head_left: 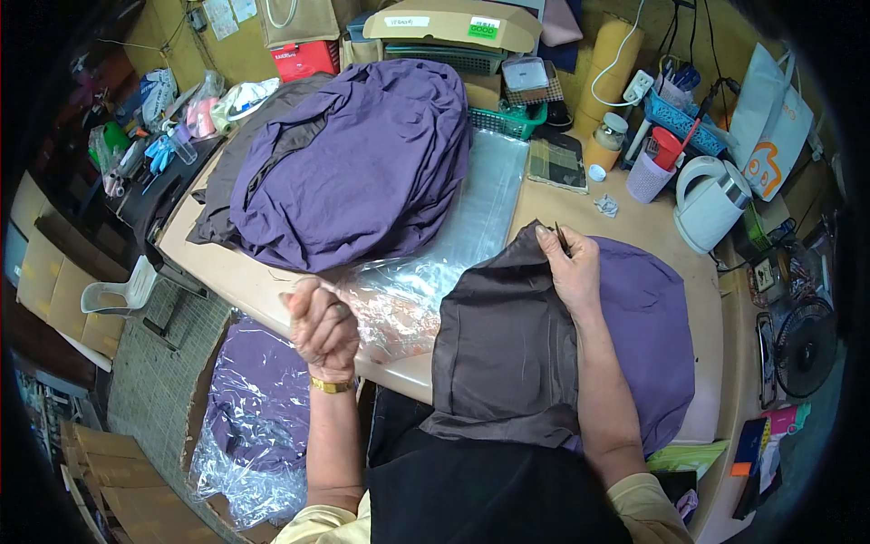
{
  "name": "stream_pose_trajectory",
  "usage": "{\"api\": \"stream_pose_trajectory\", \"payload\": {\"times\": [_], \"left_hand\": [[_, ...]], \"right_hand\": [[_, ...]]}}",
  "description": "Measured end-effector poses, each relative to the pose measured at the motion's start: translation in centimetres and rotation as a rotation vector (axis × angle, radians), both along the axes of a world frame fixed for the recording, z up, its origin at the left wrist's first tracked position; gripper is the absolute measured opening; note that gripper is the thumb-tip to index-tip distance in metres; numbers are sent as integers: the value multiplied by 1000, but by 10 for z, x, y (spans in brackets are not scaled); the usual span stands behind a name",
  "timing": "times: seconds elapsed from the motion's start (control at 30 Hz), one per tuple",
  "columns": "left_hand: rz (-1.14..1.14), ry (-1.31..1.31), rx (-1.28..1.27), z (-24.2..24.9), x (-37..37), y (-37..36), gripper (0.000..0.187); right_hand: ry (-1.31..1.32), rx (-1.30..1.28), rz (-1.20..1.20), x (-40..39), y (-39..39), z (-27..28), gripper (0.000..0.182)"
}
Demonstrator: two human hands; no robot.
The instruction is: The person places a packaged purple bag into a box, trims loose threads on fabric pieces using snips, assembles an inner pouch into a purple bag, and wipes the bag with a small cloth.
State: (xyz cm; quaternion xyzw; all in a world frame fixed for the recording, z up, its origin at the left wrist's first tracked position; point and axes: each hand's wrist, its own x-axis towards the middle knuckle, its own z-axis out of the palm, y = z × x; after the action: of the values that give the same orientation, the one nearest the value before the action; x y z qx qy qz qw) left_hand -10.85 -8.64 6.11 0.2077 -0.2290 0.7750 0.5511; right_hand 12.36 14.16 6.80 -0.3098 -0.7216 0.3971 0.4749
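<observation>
My right hand (573,272) pinches the top edge of a dark brown fabric piece (507,344). A thin dark pointed tool, perhaps snips, pokes out between its fingers. The brown fabric lies over the table's front edge, and purple fabric (643,335) spreads beneath and to the right of it. Raised near the table edge, my left hand (323,328) has its fingers curled closed; whether something small is in them cannot be made out. Behind it, a big pile of purple fabric (362,163) rests on the table. Clear plastic bags (485,199) lie between the pile and the brown piece.
At the back right are a white kettle (711,204), a lilac cup (648,177), a glass jar (609,134) and a blue basket (684,122). Baskets and a cardboard box lid (453,25) stand behind the pile. A box of plastic-wrapped purple fabric (258,390) sits below left.
</observation>
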Motion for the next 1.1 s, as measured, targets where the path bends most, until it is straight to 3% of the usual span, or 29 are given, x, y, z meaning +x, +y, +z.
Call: {"api": "stream_pose_trajectory", "payload": {"times": [0.1, 0.13, 0.17, 0.2, 0.27, 0.3, 0.33, 0.37, 0.43, 0.47, 0.5, 0.57, 0.6, 0.63, 0.67, 0.7, 0.8, 0.83, 0.93, 1.0, 1.03, 1.1], "left_hand": [[11, 157, 159, -19, -30, -12, 33], [97, 382, 82, -26, -44, -19, 43], [184, 607, 3, -28, -50, -23, 67], [185, 609, 4, -11, -39, -18, 67], [758, 966, -859, 20, -16, -6, 83], [767, 1266, -922, 13, -25, 0, 88], [797, 1300, -750, 2, -18, 8, 84], [816, 1402, -821, 14, 2, 18, 94], [944, 1596, -727, 13, 45, 40, 113], [1231, 1455, -704, 7, 73, 55, 81], [1233, 1452, -704, 0, 75, 59, 81], [922, 2085, -938, -13, 75, 68, 31], [928, 2081, -933, -16, 75, 69, 31], [1097, 1839, -919, -18, 74, 66, 18], [1239, 1592, -899, -21, 73, 61, 39], [1139, 1460, -973, -23, 66, 55, 34], [1264, 1387, -1166, -22, 31, 34, 37], [1241, 1267, -1168, -40, 14, 31, 39], [1220, 1259, -1165, -35, 1, 20, 42], [839, 971, -1127, -28, -1, 19, 46], [838, 970, -1127, -26, 8, 27, 46], [801, 392, -996, 7, 46, 48, 48]], "right_hand": [[29, 0, -12, 2, 3, -2, 46], [15, -11, -16, 3, 4, -3, 45], [16, -10, -16, 3, 2, -2, 45], [16, -4, 28, 2, 0, 0, 44], [14, 1, 79, 2, -8, 6, 43], [-27, 33, 147, 2, -14, 11, 41], [-68, 66, 213, 1, -19, 14, 39], [-69, 65, 217, -1, -24, 16, 39], [-52, 113, 350, -3, -31, 17, 36], [-105, 107, 369, -2, -28, 14, 33], [-107, 109, 370, -2, -27, 12, 33], [-45, 109, 259, -2, -22, 6, 33], [-42, 122, 201, 0, -14, 0, 34], [-44, 125, 198, 2, -8, -4, 34], [29, 49, 163, 4, -4, -8, 35], [102, -27, 129, 5, 1, -12, 35], [118, -46, 89, 9, 7, -11, 37], [109, -49, 89, 9, 7, -9, 38], [55, 19, 88, 4, 7, -21, 41], [28, 53, 103, 3, 7, -22, 42], [27, 54, 103, 3, 6, -19, 42], [98, -61, 141, 5, 3, -15, 39]]}}
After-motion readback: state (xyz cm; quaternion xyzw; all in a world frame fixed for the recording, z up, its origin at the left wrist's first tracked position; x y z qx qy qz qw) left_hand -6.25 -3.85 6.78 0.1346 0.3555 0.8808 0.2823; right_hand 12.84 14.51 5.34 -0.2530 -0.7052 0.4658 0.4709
